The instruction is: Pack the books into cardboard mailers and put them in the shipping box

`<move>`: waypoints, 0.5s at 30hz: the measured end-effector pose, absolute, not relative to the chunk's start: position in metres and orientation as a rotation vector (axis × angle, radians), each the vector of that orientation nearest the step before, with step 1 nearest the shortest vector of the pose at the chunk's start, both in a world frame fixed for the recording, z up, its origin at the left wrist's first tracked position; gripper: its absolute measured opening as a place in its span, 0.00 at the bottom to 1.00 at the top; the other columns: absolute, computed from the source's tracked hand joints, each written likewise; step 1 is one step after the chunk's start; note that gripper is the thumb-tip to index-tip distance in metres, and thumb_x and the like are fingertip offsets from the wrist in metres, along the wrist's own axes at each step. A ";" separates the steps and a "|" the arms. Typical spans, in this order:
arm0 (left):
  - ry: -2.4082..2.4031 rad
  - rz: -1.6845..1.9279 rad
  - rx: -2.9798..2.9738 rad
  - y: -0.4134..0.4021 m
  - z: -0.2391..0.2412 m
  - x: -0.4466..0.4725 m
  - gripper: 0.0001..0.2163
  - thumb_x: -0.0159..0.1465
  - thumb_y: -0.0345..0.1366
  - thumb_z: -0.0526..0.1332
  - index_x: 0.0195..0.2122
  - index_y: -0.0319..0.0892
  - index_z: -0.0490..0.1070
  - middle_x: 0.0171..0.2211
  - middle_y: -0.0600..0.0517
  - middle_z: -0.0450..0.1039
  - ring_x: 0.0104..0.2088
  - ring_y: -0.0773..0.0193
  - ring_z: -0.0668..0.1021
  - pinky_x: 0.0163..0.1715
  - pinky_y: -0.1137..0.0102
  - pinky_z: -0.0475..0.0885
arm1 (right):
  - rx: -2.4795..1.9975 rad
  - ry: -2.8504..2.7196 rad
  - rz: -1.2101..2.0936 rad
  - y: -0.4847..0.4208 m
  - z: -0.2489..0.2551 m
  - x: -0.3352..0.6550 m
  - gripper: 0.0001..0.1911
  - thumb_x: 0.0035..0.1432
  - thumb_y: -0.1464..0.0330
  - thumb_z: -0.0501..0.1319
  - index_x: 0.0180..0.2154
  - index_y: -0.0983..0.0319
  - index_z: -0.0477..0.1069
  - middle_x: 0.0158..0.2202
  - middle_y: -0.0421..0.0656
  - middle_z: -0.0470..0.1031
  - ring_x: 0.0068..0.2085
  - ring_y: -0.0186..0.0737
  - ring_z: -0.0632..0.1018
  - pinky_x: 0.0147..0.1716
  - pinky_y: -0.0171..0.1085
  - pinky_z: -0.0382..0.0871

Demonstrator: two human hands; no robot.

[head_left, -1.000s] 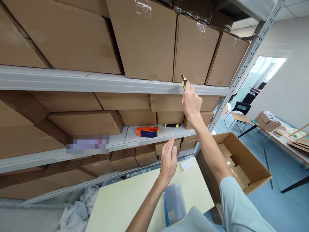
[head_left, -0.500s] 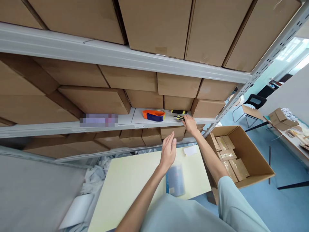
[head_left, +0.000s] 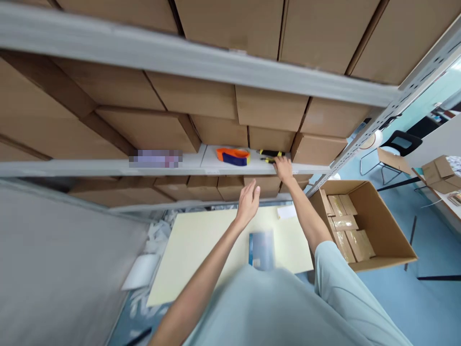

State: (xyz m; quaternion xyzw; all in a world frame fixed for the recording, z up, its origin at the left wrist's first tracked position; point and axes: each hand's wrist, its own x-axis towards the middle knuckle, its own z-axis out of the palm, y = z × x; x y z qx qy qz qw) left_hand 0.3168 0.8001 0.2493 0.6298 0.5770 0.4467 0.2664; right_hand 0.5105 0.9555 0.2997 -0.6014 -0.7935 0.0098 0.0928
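My right hand point(head_left: 284, 169) reaches onto the middle shelf point(head_left: 194, 163), its fingers closed over the near end of a slim black-and-yellow utility knife point(head_left: 267, 160). Part of that knife is hidden under the fingers. Just behind it lies a second black-and-yellow tool point(head_left: 272, 153), whose kind I cannot make out. An orange and dark blue tape dispenser point(head_left: 234, 157) sits to the left on the same shelf. My left hand point(head_left: 248, 201) is held in the air in front of the shelf, open, fingers stretched out, touching nothing.
Cardboard boxes point(head_left: 272, 108) fill the shelves behind and above. Below my arms is a pale yellow tabletop point(head_left: 201, 240) with a bluish clear plastic item point(head_left: 262, 250) and a white card point(head_left: 286, 212). A large open carton point(head_left: 392, 230) holding small taped boxes stands at the right.
The view has shifted, so the shelf sits higher in the picture. My right hand has come further over the near knife, covering more of it. My left hand stays raised and open.
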 end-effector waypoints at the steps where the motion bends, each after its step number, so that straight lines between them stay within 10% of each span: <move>1: 1.578 1.178 1.685 0.793 0.234 0.313 0.33 0.78 0.58 0.47 0.70 0.39 0.72 0.70 0.39 0.72 0.72 0.47 0.72 0.75 0.50 0.63 | -1.763 -2.305 0.024 0.955 0.293 0.515 0.21 0.76 0.70 0.52 0.64 0.65 0.72 0.65 0.62 0.74 0.64 0.60 0.70 0.65 0.55 0.63; 7: 1.761 0.655 1.436 0.704 0.110 0.276 0.25 0.76 0.48 0.56 0.66 0.39 0.76 0.66 0.41 0.76 0.67 0.47 0.76 0.73 0.54 0.66 | -1.645 -1.822 0.202 0.870 0.163 0.553 0.25 0.80 0.58 0.47 0.68 0.62 0.67 0.66 0.57 0.72 0.66 0.55 0.73 0.67 0.57 0.65; 15: 1.731 0.168 1.072 0.625 0.019 0.285 0.15 0.69 0.42 0.65 0.51 0.41 0.83 0.54 0.42 0.85 0.55 0.48 0.84 0.58 0.62 0.75 | -2.389 -1.329 1.216 0.631 0.025 0.546 0.22 0.68 0.60 0.66 0.58 0.65 0.74 0.52 0.56 0.85 0.49 0.48 0.85 0.53 0.42 0.76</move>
